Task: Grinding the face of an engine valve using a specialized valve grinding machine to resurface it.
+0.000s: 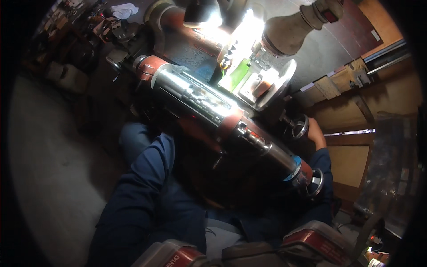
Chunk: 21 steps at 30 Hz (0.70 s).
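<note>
My right hand (316, 134) is at the rim of a small metal handwheel (300, 127) on the right of a grinding machine, its fingers partly hidden and apparently closed round the rim. My left arm, in a dark blue sleeve (151, 164), reaches up toward the machine's front; that hand is lost in deep shadow under the long slide, so its fingers cannot be made out. A bright metal slide table (195, 95) with reddish end brackets runs diagonally before me. Behind it, a round metal plate (284, 84) carries a block-shaped fixture (260, 84).
A second handwheel (316, 183) sits at the slide's lower right end. A lamp (202, 15) throws strong glare over the work area. A small lever (217, 161) hangs below the slide. Wooden drawers (351, 164) stand right; cluttered shelves (66, 66) fill the far left.
</note>
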{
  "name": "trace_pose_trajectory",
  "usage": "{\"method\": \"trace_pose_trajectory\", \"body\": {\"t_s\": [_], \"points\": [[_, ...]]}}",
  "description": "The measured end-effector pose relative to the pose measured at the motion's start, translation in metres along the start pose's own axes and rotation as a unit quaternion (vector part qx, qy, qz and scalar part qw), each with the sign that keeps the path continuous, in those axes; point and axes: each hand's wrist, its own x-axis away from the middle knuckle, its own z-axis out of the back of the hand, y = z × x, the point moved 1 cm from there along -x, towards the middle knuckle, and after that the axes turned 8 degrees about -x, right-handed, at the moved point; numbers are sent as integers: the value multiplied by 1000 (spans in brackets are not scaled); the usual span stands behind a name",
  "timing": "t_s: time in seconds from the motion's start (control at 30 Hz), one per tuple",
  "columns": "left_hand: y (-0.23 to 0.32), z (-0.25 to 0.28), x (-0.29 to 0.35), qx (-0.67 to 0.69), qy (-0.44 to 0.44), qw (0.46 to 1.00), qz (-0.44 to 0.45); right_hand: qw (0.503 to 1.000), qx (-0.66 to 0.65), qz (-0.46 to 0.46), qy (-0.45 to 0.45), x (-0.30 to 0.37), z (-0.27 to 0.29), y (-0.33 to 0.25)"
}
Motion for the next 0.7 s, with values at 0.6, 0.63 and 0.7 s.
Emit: {"method": "trace_pose_trajectory", "body": {"t_s": [0.6, 0.63, 0.7], "points": [[-3, -3, -7, 99, -5, 994, 38, 997, -61, -32, -22, 51, 21, -63], [-5, -4, -6, 92, 11, 995, 35, 997, -62, -28, -30, 54, 19, -63], [-7, -4, -6, 89, 13, 996, 25, 996, -65, -38, -52, 59, 13, -62]]}}
